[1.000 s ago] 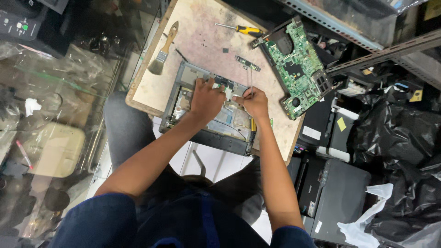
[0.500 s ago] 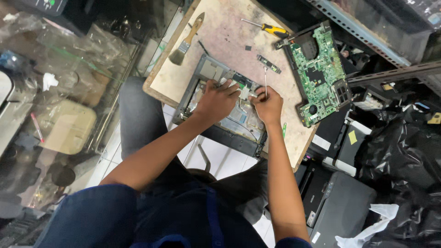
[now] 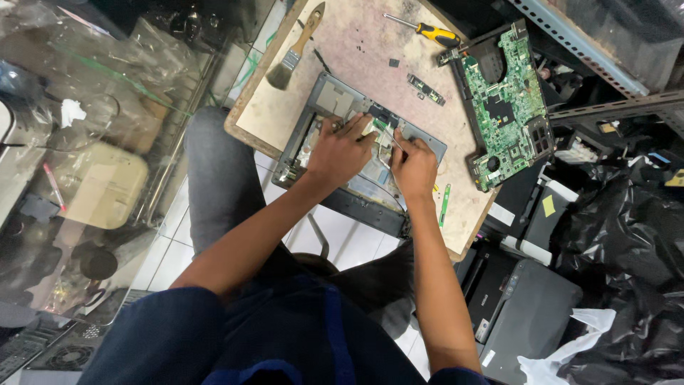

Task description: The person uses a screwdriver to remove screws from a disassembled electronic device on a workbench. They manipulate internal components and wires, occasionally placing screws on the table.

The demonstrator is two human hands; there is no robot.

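Hands meet at mid-frame over the opened grey laptop base (image 3: pixel 335 100), which lies on the wooden board (image 3: pixel 356 43): the left hand (image 3: pixel 340 151) presses flat with fingers spread, the right hand (image 3: pixel 413 167) is closed, seemingly pinching a thin cable or small part. A hard tug could, I judge, tear that cable or slide the base off the board's near edge. A paintbrush (image 3: pixel 293 50) lies upper left; a yellow-handled screwdriver (image 3: pixel 427 30) and green circuit board (image 3: pixel 507 100) crowd the right — close to the right elbow.
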